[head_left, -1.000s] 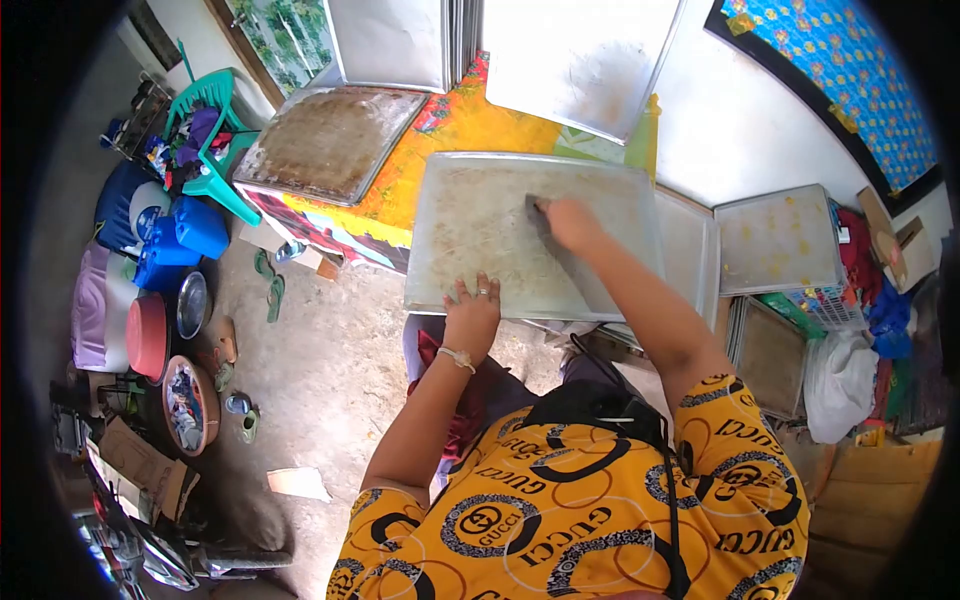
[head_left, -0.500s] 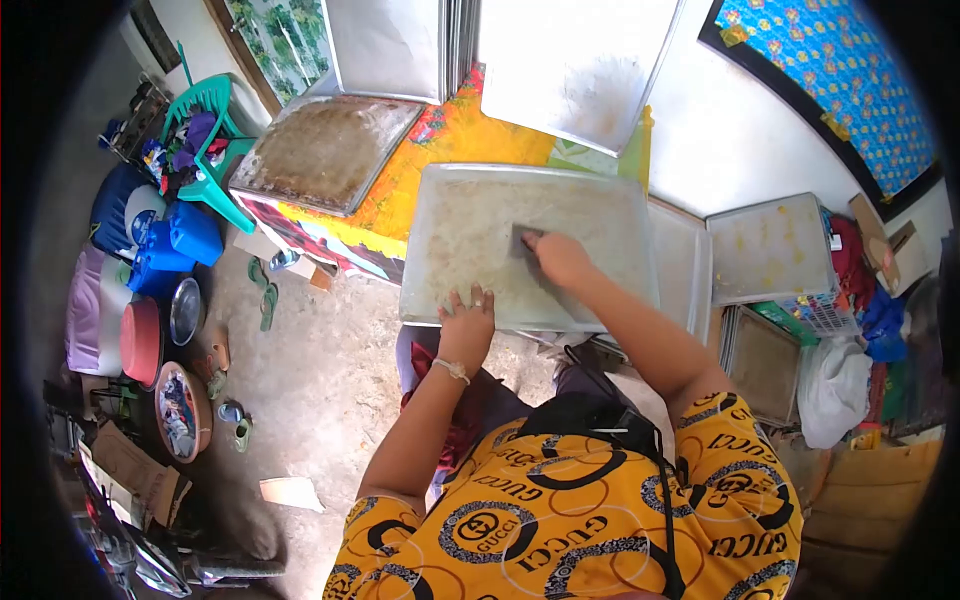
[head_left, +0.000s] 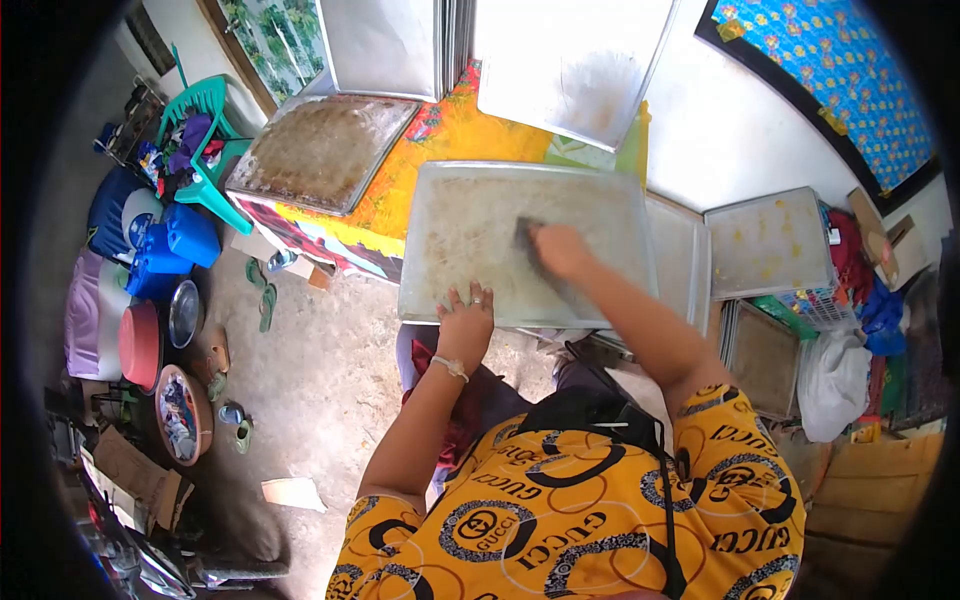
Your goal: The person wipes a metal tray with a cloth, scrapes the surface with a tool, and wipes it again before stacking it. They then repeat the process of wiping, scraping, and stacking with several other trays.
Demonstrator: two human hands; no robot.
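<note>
A large metal baking tray (head_left: 600,215) with brownish stains lies in front of me, its near edge over my lap. My left hand (head_left: 467,322) rests on the tray's near rim, fingers spread flat over the surface and a bracelet on the wrist. Toward the middle of the tray, my right hand (head_left: 562,250) is closed around a dark grey flat scraper-like piece (head_left: 523,232), pressed to the surface. Motion blurs this piece, and the fingers cover part of it.
Behind, a table with an orange-yellow cloth (head_left: 490,130) bears a stained tray (head_left: 322,150) and upright stacked trays (head_left: 385,50). More trays (head_left: 765,245) stand at right beside a white bag (head_left: 835,385). At left are a green chair (head_left: 205,100), blue jugs (head_left: 190,235) and basins (head_left: 140,345).
My right hand has shifted slightly over the tray with the dark piece, which now tilts differently. My left hand stays at the near rim.
</note>
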